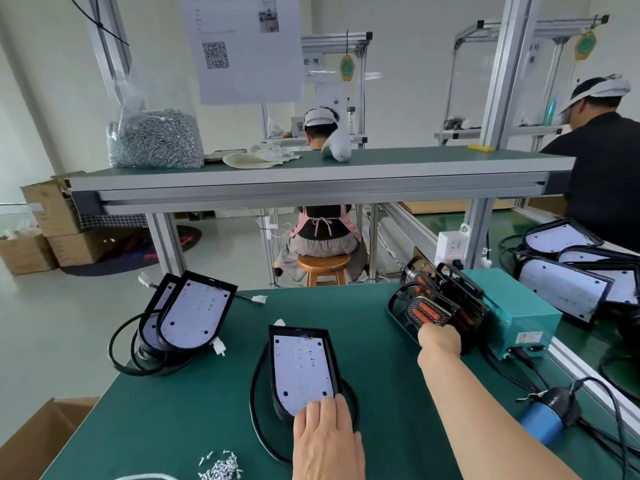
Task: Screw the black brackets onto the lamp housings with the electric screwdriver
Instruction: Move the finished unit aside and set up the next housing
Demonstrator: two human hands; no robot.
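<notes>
A black lamp housing (300, 367) with a white LED board lies face up in the middle of the green table. My left hand (325, 438) rests on its near end with straight fingers. My right hand (441, 339) reaches far right into a pile of black brackets (433, 303) with orange inserts, and its fingers curl into the pile. Two more lamp housings (192, 315) lean stacked at the left with black cables. The blue electric screwdriver (543, 419) lies at the right table edge. Loose screws (221, 467) sit at the near edge.
A teal power box (519, 306) stands behind the brackets. More housings (568, 282) pile up at the far right. An upper shelf (311, 174) holds a bag of screws (156, 140). Two people work beyond. A cardboard box (34, 441) is at the lower left.
</notes>
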